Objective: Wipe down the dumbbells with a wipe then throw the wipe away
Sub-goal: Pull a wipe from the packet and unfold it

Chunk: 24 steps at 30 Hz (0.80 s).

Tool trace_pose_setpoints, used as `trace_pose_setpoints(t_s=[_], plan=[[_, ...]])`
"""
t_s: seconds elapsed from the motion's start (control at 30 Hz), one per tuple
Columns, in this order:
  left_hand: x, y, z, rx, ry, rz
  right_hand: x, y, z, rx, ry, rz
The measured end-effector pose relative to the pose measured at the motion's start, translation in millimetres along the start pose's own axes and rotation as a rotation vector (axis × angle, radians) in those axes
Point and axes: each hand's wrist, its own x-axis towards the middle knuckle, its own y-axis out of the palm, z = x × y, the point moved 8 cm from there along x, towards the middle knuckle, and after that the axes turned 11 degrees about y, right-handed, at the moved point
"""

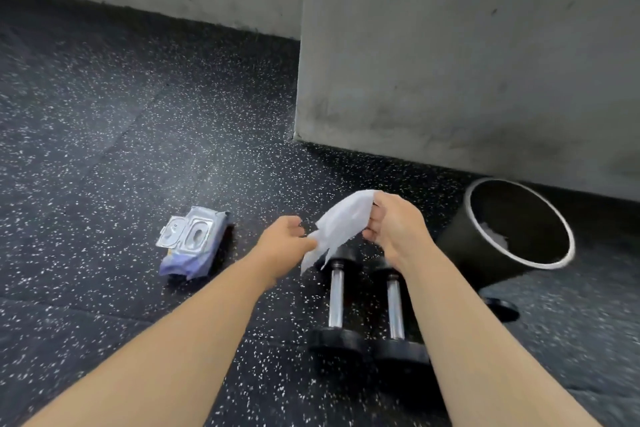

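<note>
lying on the speckled floor (pixel 104 114) at the left is a pack (pixel 188 253) of wipes, its lid (pixel 171 232) flipped open. just right of it the left hand (pixel 285 243) reaches forward, back of the hand up, thumb and curled fingertips pinching the lower left edge of the wipe (pixel 341 222). the wipe is white and spread in the air between the two hands, with a loose corner hanging down. its upper right edge is gripped by the right hand (pixel 394 229), fingers curled round the fold. below the wipe and the right hand, two dumbbells (pixel 336 298) lie side by side on the floor, chrome handles running away from the camera, near black heads close together. their far heads are partly hidden by the wipe and the right wrist, and whether the hanging corner touches one i cannot tell. right of the right arm a black disc (pixel 502 309) lies on the floor; what it is i cannot tell. beyond it stands a black bin (pixel 464 253) with a pale rim, mouth leaning toward the camera, something white inside. behind the bin rises a grey wall (pixel 450 62).
</note>
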Motion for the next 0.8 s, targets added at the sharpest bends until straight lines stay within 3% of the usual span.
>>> trace_pose_setpoints(t_s=[0.23, 0.37, 0.5, 0.63, 0.7, 0.8], plan=[[-71, 42, -37, -0.501, -0.191, 0.081, -55, -40, 13, 0.063, -0.001, 0.044], [-89, 58, -57, -0.665, -0.167, 0.152, -68, -57, -3, 0.109, 0.047, 0.034], [-92, 65, -64, -0.801, -0.102, 0.103, -82, -63, -26, -0.093, -0.003, 0.058], [-82, 57, -55, -0.854, -0.117, -0.073, -72, -80, -31, -0.283, -0.038, -0.127], [-77, 43, -55, -0.713, -0.038, -0.172, -67, -95, -24, -0.245, -0.037, -0.175], [-70, 36, -61, -0.514, 0.081, -0.146, -66, -114, -18, -0.119, -0.002, -0.191]])
